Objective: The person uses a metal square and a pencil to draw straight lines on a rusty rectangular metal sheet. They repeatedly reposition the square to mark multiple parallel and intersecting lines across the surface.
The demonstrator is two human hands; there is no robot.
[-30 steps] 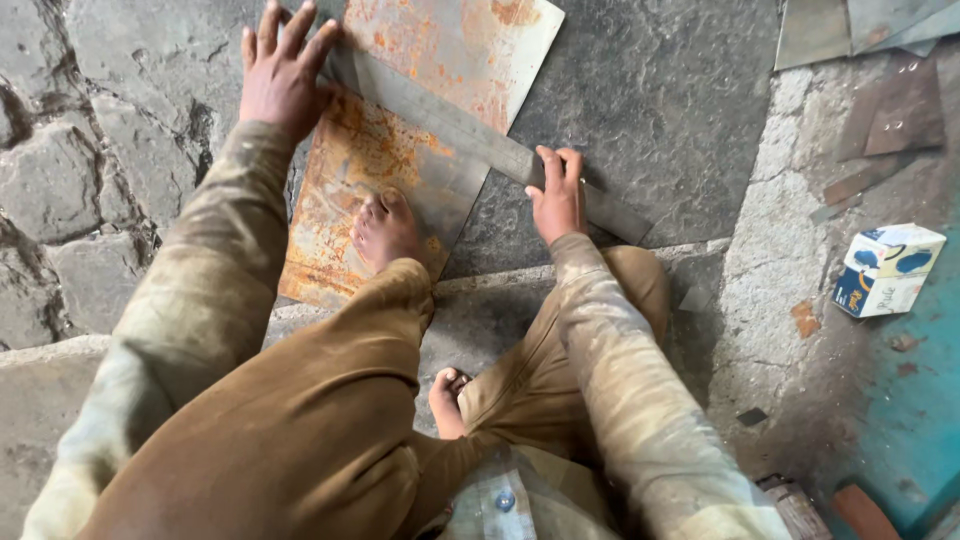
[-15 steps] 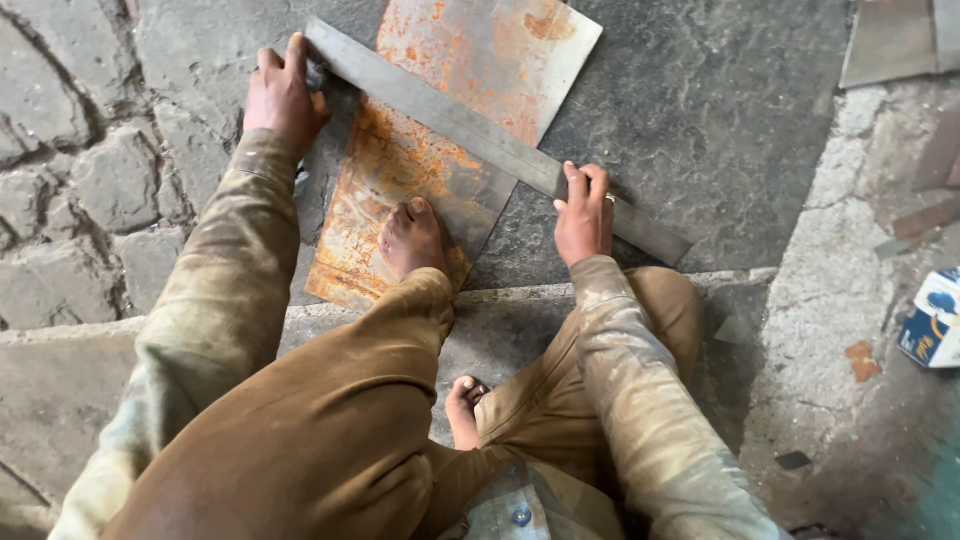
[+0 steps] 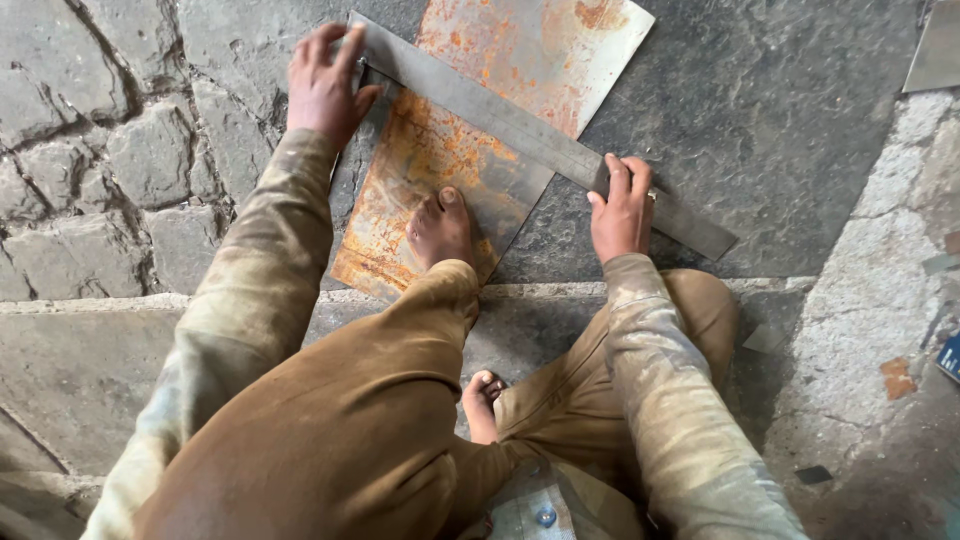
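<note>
Rough grey stone paving point(image 3: 90, 150) is covering the ground on the left, cracked into uneven blocks; a smoother dark slab point(image 3: 790, 130) is lying to the right, a pale concrete step point(image 3: 120, 350) is running below, and daylight, probably, is falling evenly

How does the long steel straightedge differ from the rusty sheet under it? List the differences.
The straightedge is a narrow, long grey bar with little rust; the rusty sheet is broad, flat and blotched orange. The straightedge lies diagonally on top, pressed by the left hand and right hand; the sheet lies on the stone floor, pinned by a bare foot. Both are flat metal.
</note>
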